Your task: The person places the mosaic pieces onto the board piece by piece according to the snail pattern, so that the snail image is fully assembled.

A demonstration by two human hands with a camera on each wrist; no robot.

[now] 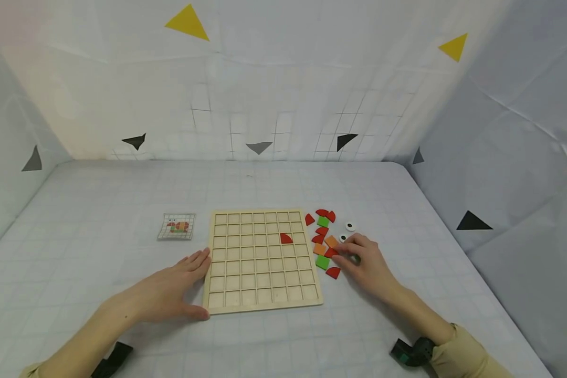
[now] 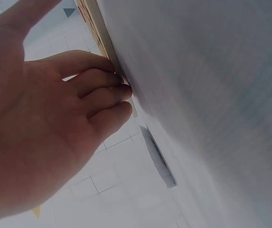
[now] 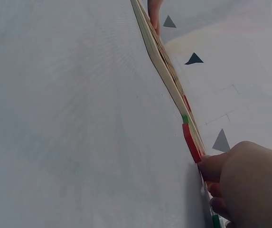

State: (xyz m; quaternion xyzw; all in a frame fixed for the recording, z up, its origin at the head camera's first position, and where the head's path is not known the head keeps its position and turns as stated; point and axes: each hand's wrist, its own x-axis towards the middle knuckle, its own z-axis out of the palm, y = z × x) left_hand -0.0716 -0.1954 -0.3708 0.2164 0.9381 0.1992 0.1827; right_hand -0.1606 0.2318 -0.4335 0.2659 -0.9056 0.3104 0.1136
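Note:
A light wooden grid board (image 1: 263,310) lies on the table, with one red quarter-circle tile (image 1: 286,238) in a cell toward its upper right. My left hand (image 1: 175,289) rests against the board's left side, fingers fairly straight along the edge and thumb at the near corner. In the left wrist view, the fingertips (image 2: 122,92) touch the board's edge. Right of the board, my right hand (image 1: 368,262) pinches another red quarter-circle tile (image 1: 331,252) between thumb and index finger among the loose pieces. A green piece (image 1: 357,259) is partly hidden beneath this hand.
Several red quarter-circle tiles (image 1: 333,272), green squares (image 1: 323,262) and orange squares (image 1: 319,249) lie beside the board's right edge. Two white eye discs (image 1: 350,227) sit just beyond the right hand. A small picture card (image 1: 176,227) lies left of the board.

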